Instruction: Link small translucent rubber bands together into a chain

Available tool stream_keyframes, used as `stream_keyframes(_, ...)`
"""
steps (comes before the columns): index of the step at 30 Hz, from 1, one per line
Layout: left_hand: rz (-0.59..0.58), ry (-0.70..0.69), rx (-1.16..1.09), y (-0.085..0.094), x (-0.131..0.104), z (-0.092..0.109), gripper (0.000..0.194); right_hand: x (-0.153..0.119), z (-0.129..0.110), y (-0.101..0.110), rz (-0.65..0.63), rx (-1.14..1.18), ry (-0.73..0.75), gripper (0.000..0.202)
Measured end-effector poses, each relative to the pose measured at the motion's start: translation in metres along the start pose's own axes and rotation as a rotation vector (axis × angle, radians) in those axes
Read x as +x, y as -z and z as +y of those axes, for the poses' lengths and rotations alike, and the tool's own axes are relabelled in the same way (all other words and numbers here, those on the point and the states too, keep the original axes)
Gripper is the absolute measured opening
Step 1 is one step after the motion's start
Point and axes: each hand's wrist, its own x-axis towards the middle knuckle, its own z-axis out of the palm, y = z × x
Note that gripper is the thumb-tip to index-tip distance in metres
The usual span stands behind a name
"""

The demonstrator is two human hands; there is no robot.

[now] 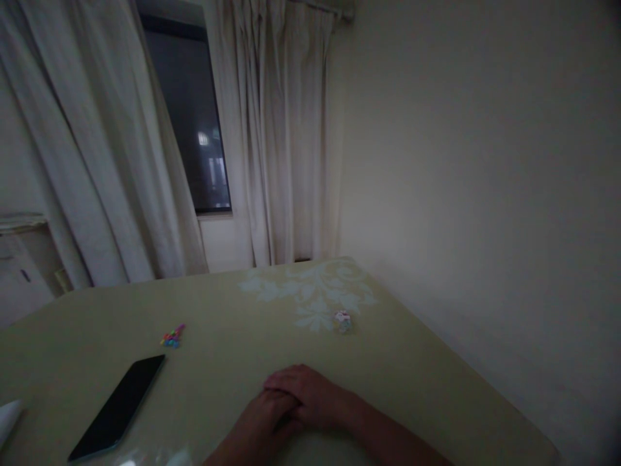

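Observation:
My left hand and my right hand rest together near the front of the table. The right one lies across the left, and the fingers of both look closed, with no object in them. Beyond them, to the right, sits a small clear bundle with a white and reddish top. A little pile of colourful pieces, in pink, yellow, blue and orange, lies to the left. Nearer, a black phone-like slab lies flat at an angle. Neither hand touches these things.
The pale green table has a light floral pattern near its far right corner. A white object is cut off at the left edge. A plain wall borders the table's right side. Curtains and a dark window are behind.

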Motion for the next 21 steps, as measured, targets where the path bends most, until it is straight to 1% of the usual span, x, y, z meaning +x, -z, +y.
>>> stream_keyframes(4,-0.016,0.016,0.011,0.002,0.001,0.003,0.03,0.0,0.006,-0.004,-0.005,-0.003,0.001,0.074)
stream_keyframes(7,-0.001,-0.01,0.013,-0.001,0.001,-0.001,0.029,0.0,0.006,-0.003,-0.012,0.0,-0.005,0.074)
stream_keyframes(11,0.011,0.004,0.035,-0.004,0.001,-0.006,0.023,-0.001,0.004,-0.002,0.003,-0.003,0.001,0.073)
stream_keyframes(16,0.014,-0.027,0.023,-0.004,0.001,-0.006,0.021,0.0,0.004,-0.002,0.003,0.006,0.01,0.074)
stream_keyframes(21,0.013,-0.022,0.006,-0.005,0.001,-0.007,0.022,-0.001,0.004,-0.001,-0.008,0.005,-0.017,0.074)
